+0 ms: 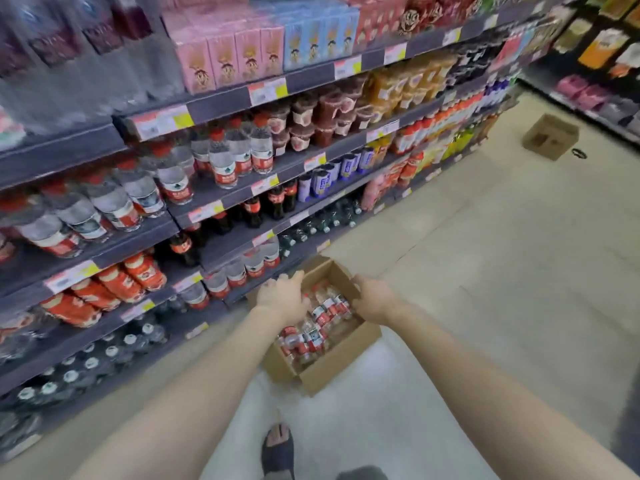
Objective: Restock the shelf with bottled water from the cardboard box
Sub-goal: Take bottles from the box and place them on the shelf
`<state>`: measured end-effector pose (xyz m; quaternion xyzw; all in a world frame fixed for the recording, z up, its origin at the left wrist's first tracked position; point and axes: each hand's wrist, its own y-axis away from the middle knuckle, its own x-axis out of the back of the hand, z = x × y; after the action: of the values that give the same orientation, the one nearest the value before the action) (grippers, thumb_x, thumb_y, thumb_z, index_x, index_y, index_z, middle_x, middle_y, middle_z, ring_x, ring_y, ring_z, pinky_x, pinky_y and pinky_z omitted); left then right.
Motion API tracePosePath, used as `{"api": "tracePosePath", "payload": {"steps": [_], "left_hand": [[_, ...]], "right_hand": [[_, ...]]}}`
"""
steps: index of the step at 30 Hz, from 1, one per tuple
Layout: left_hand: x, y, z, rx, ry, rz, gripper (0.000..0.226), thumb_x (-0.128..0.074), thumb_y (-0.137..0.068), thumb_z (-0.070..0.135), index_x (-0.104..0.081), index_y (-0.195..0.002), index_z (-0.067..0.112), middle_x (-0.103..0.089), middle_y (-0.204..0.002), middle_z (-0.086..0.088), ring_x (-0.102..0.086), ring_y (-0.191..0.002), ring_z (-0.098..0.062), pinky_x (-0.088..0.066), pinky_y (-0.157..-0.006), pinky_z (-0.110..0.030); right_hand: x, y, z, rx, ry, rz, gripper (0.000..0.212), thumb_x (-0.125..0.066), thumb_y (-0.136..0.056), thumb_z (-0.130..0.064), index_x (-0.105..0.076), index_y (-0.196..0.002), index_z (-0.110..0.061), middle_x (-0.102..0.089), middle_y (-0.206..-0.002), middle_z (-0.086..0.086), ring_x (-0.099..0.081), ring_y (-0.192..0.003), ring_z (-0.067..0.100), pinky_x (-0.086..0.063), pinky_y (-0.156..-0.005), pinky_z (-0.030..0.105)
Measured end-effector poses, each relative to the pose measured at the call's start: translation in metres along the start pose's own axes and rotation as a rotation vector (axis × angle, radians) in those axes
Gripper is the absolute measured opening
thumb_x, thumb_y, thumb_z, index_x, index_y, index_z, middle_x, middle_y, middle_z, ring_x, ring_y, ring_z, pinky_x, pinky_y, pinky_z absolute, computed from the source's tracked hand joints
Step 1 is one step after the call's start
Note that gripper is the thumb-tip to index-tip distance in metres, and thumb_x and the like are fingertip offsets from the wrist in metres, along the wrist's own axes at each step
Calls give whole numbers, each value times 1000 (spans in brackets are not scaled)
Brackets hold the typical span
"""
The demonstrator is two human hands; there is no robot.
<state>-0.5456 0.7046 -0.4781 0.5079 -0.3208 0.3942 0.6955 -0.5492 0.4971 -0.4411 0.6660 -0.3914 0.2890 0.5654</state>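
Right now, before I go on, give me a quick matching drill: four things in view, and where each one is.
Things:
1. left hand
2. right hand
3. open cardboard box
4. second cardboard box

Places:
A. far down the aisle floor
B. floor by the bottom shelf
C. over the box's shelf side
D. at the box's aisle-side edge

Pairs: 1-C, 2-D, 3-B, 4-A

Cardboard box (341, 367) is sitting on the floor (485, 271) before the shelf (221, 244), bottled water (318, 323) lying inside; second box (550, 136) is sitting well apart, behind.
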Motion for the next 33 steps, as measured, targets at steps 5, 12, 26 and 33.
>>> {"api": "tracePosePath", "payload": {"steps": [5, 12, 26, 33], "left_hand": [[-16, -76, 1, 145, 182, -42, 65, -53, -99, 40, -35, -161, 30, -56, -149, -15, -58, -132, -39, -52, -105, -49], [-94, -162, 1, 521, 462, -135, 56, -53, -104, 38, -40, -151, 12, -71, -124, -18, -68, -113, -38, -57, -93, -41], [-330, -285, -40, 775, 618, -178, 41, -55, -107, 37, -50, -140, 13, -72, -124, -13, -69, -108, -33, -52, -80, -34], [-438, -350, -100, 748, 460, -151, 56, -56, -106, 34, -40, -156, 15, -67, -130, -19, -67, -116, -40, -54, -85, -42]], "right_hand": [[7, -98, 25, 67, 108, -116, 39, -55, -93, -14, -54, -132, -12, -65, -125, 14, -63, -114, 34, -49, -83, 34], [-25, -240, 53, 256, 344, -303, 50, -56, -94, -20, -47, -143, -19, -64, -127, 8, -65, -113, 30, -54, -89, 40], [-271, -424, 117, 180, 409, -546, 34, -48, -106, -26, -53, -137, -13, -65, -128, 12, -65, -115, 30, -57, -92, 41], [-412, -496, 117, 101, 183, -557, 50, -58, -103, -44, -52, -138, -8, -64, -128, 13, -65, -115, 30, -58, -96, 45]]}}
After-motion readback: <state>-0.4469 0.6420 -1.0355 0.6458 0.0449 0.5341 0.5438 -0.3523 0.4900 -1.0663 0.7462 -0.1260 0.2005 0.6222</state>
